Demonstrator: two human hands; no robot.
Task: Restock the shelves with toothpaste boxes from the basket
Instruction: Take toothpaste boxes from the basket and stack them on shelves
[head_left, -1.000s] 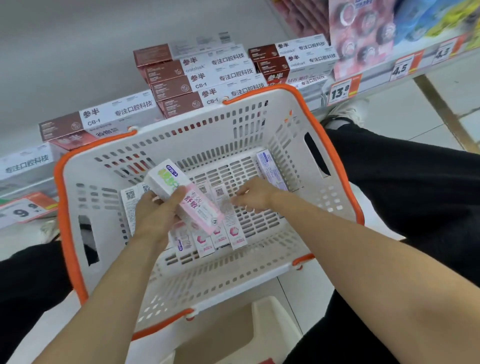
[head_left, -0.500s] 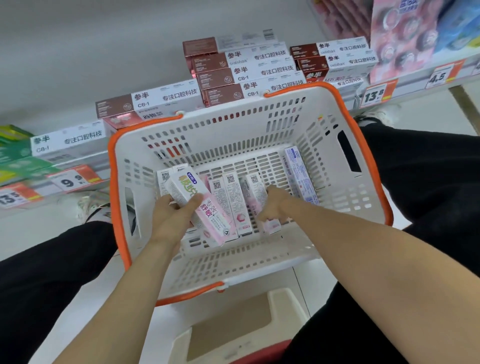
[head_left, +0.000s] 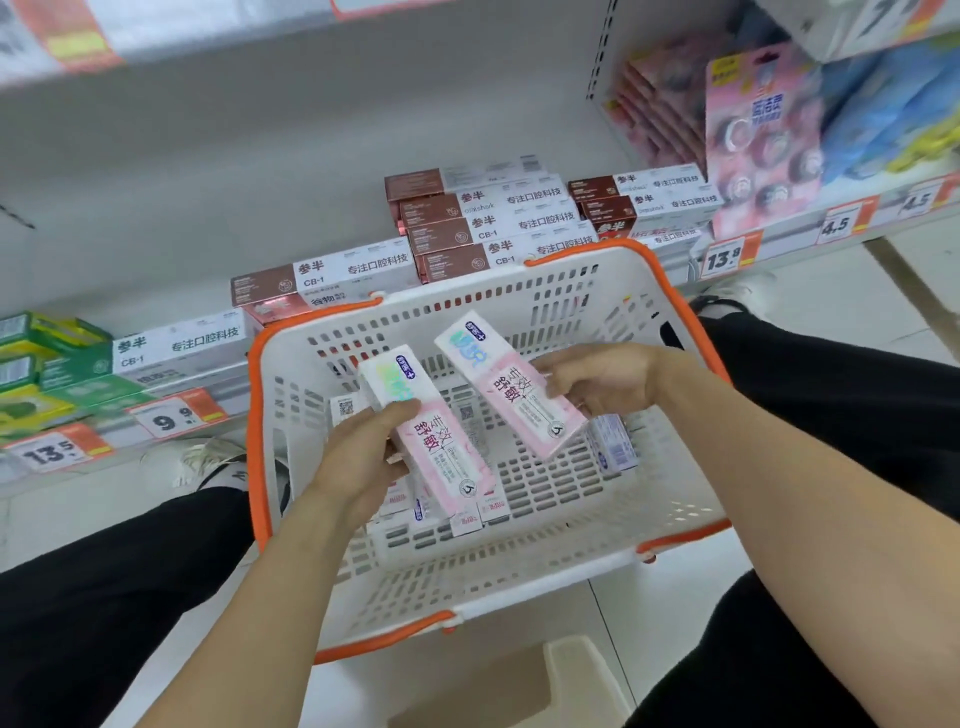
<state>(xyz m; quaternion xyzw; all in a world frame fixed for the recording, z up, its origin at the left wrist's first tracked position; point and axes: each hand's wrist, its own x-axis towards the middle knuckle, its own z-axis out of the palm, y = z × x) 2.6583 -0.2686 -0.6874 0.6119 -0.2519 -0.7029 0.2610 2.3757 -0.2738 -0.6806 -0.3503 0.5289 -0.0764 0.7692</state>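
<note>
A white basket with an orange rim (head_left: 571, 571) sits between my knees in front of the low shelf (head_left: 218, 374). My left hand (head_left: 358, 457) grips a pink-and-white toothpaste box (head_left: 436, 441) over the basket's left half. My right hand (head_left: 602, 382) holds a second pink-and-white toothpaste box (head_left: 509, 387), lifted above the basket's middle. Several more toothpaste boxes (head_left: 467, 514) lie flat on the basket floor, partly hidden by the held ones. A blue-and-white box (head_left: 613, 449) lies at the right of the floor.
Brown-and-white toothpaste boxes (head_left: 483, 228) are stacked on the shelf behind the basket, and green boxes (head_left: 47, 374) sit at the far left. Orange price tags (head_left: 730, 257) line the shelf edge. Pink packs (head_left: 763, 135) stand at right. A beige stool (head_left: 582, 686) is below the basket.
My right hand has picked a second pink box off the basket floor and raised it. The left hand keeps its box. The view has tilted up toward the shelf.
</note>
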